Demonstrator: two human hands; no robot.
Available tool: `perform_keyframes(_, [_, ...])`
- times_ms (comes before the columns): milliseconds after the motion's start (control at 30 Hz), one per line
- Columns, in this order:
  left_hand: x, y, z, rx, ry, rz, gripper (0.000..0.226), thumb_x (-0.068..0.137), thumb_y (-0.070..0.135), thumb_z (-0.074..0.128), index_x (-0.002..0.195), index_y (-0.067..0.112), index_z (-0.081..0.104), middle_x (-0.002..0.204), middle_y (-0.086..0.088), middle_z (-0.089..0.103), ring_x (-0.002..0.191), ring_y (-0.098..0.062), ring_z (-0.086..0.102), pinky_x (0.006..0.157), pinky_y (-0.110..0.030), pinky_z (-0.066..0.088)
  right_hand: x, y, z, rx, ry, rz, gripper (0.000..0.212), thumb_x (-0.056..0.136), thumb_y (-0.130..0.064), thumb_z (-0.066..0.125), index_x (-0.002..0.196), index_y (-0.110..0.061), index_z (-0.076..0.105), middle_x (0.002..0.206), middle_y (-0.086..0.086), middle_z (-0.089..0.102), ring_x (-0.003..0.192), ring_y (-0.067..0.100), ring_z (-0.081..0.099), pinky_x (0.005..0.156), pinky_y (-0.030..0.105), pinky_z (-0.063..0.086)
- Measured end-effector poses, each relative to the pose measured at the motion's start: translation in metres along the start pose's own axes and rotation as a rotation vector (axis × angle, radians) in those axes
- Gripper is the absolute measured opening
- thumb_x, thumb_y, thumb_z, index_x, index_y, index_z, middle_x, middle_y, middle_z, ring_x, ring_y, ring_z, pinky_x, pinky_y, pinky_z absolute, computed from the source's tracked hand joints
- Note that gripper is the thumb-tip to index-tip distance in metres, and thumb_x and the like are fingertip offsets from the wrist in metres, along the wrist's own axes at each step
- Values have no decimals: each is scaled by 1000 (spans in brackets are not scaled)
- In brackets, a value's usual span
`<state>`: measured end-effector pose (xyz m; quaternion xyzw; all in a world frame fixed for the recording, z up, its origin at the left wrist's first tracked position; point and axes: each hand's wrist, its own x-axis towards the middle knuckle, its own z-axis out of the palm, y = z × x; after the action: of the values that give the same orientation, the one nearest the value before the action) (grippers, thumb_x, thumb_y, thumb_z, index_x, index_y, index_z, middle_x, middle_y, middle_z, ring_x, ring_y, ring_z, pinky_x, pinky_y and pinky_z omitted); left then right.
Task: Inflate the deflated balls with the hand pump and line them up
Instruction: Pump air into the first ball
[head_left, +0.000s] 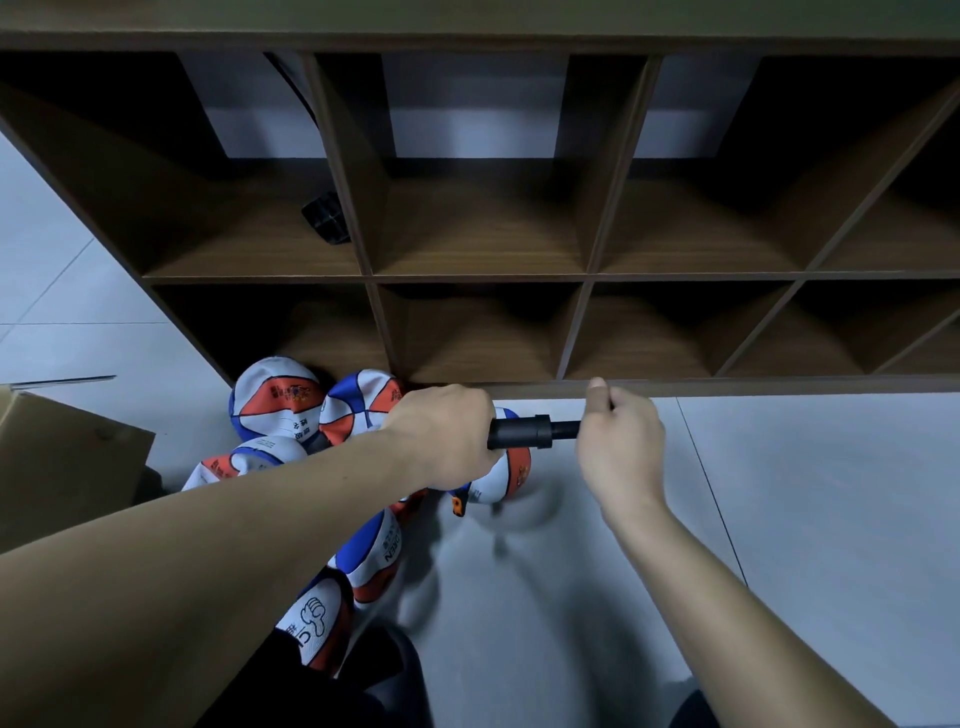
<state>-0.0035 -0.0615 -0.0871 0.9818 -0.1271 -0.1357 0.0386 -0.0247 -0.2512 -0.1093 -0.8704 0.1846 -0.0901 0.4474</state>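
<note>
The left hand (441, 436) is curled around the black barrel of the hand pump (530, 432), which lies roughly level above the grey tiled floor (805, 519), its far end hidden inside the fist. The right hand (618, 441) grips the pump's handle, fingers folded over it and thumb raised on top; only a short stretch of thinner black rod shows between the barrel's collar and this hand. Directly under the left hand sits one ball (501, 480), white with orange and blue panels, partly covered by the hand, so whether the pump's needle is in it cannot be told. More balls (275, 400) of the same colours, slack and creased, lie in a loose heap on the floor to the left, against the foot of a dark brown wooden shelf unit (478, 280), and others trail back beneath the left forearm toward the person's lap. The shelf unit has two rows of open cubbies; a small black object (324, 217) rests in the upper-left one. A cardboard box (62, 457) stands on the floor at the left edge, just beside the heap.
</note>
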Motion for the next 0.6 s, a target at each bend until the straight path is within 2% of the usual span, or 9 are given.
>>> perform_keyframes(100, [-1, 5, 4, 13, 12, 24, 28, 94, 39, 61, 72, 22, 56, 69, 3, 62, 64, -22, 63, 52, -29, 39, -10, -4, 10, 8, -52, -4, 53, 114, -32, 43, 65, -13, 34, 63, 1, 43, 60, 22, 40, 54, 38, 28])
perform_keyframes(200, [0, 7, 1, 15, 13, 55, 28, 94, 39, 61, 71, 23, 56, 69, 2, 63, 65, -22, 63, 53, -30, 42, -14, -4, 13, 9, -76, -21, 51, 114, -33, 42, 68, -12, 35, 66, 1, 44, 62, 22, 41, 56, 39, 30])
perform_keyframes(400, [0, 7, -3, -111, -16, 79, 33, 94, 46, 63, 71, 23, 58, 64, 2, 63, 60, -22, 65, 52, -31, 43, 4, -7, -3, -2, -140, -87, 54, 112, -37, 50, 66, -13, 37, 56, -2, 39, 58, 23, 38, 56, 39, 29])
perform_keyframes(533, [2, -5, -8, -143, -63, 64, 31, 93, 47, 66, 76, 21, 62, 66, 1, 66, 65, -22, 67, 55, -32, 49, 31, 5, -34, 41, -86, -11, 56, 108, -36, 57, 62, -17, 32, 52, -9, 26, 58, 22, 29, 57, 37, 21])
perform_keyframes(600, [4, -14, -11, -170, -99, 61, 33, 93, 48, 68, 77, 19, 64, 66, -1, 67, 63, -21, 66, 57, -33, 51, 47, 15, -51, 86, -27, 52, 55, 106, -40, 58, 63, -16, 34, 56, -6, 27, 60, 23, 29, 60, 37, 22])
